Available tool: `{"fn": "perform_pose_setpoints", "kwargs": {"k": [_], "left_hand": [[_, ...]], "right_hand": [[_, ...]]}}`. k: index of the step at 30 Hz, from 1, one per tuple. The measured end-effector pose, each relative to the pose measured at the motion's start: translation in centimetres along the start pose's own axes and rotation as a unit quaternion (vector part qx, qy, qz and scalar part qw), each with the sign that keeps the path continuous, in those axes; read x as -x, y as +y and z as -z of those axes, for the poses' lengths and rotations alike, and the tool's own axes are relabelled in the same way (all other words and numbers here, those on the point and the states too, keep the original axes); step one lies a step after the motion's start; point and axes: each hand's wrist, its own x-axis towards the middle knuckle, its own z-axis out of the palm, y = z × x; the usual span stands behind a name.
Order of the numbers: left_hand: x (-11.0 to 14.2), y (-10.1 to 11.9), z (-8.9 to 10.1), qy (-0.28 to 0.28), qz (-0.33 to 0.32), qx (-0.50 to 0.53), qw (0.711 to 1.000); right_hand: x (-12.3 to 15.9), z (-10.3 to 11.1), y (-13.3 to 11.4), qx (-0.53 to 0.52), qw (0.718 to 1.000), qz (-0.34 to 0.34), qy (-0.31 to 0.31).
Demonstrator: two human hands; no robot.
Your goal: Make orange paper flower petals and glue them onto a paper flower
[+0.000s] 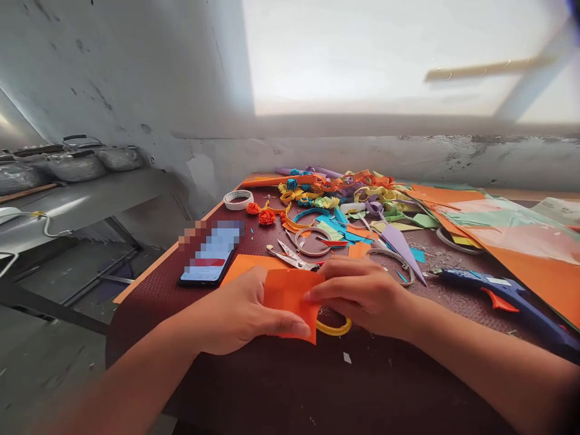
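Observation:
Between my two hands is a small orange sheet of paper point(290, 296), raised above the dark red table. My left hand point(240, 314) grips its left side, thumb across the front and fingers hidden behind. At the right edge, the fingers of my right hand point(362, 293) pinch the same paper. Just beyond my hands lie scissors point(294, 260) with their blades spread. A yellow ring point(335, 327) shows below my right hand, partly covered. Another, lighter orange sheet point(244, 266) rests on the table behind my left hand.
A phone point(211, 254) lies at the left, near a tape roll point(238, 200) and red paper flowers point(266, 216). Paper chains and scraps point(357, 193) pile up at the back. A blue glue gun point(502, 290) and large orange sheets point(534, 272) occupy the right.

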Motion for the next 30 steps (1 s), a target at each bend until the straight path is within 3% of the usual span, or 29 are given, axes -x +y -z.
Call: {"fn": "perform_pose_setpoints", "kwargs": {"k": [3, 5, 8, 10, 12, 15, 19, 21, 25, 30], "left_hand": [[0.2, -0.1, 1.0, 0.080, 0.019, -0.127, 0.988], [0.2, -0.3, 1.6, 0.180, 0.009, -0.236, 0.955], [0.2, -0.8, 1.2, 0.357, -0.116, -0.313, 0.872], [0.3, -1.2, -0.1, 0.439, -0.193, -0.308, 0.822], [0.3, -1.6, -1.7, 0.440, -0.220, -0.295, 0.819], [-0.3, -2.2, -3.7, 0.394, -0.247, -0.237, 0.853], [-1.3, -2.8, -4.0, 0.403, -0.267, -0.146, 0.863], [-1.3, -3.0, -3.6, 0.394, -0.259, -0.092, 0.877], [-1.3, -3.3, -3.3, 0.373, -0.237, 0.009, 0.897], [-1.6, -3.3, -3.2, 0.365, -0.221, 0.020, 0.904]], "right_hand": [[0.1, -0.3, 0.4, -0.015, 0.998, -0.045, 0.041], [0.1, -0.3, 0.6, 0.000, 0.994, -0.081, 0.070], [0.1, -0.3, 0.8, 0.047, 0.978, -0.160, 0.123], [0.0, -0.4, 0.7, 0.073, 0.966, -0.197, 0.153], [0.0, -0.5, 0.5, 0.079, 0.962, -0.194, 0.174], [-0.1, -0.7, 0.1, 0.064, 0.966, -0.167, 0.185], [-0.2, -0.8, -0.1, -0.031, 0.962, -0.196, 0.187], [-0.4, -0.8, 0.0, -0.139, 0.944, -0.234, 0.185], [-0.6, -1.0, 0.3, -0.327, 0.880, -0.302, 0.163], [-0.9, -1.3, 0.0, -0.340, 0.847, -0.358, 0.197]]}}
